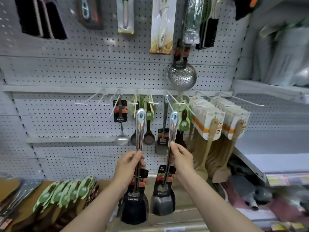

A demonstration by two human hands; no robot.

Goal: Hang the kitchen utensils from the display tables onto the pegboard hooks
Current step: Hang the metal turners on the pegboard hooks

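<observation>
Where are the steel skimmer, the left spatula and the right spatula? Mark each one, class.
steel skimmer (181,77): head view, on its perforated bowl.
left spatula (140,129): head view, on its shiny handle.
right spatula (173,131): head view, on its shiny handle.
</observation>
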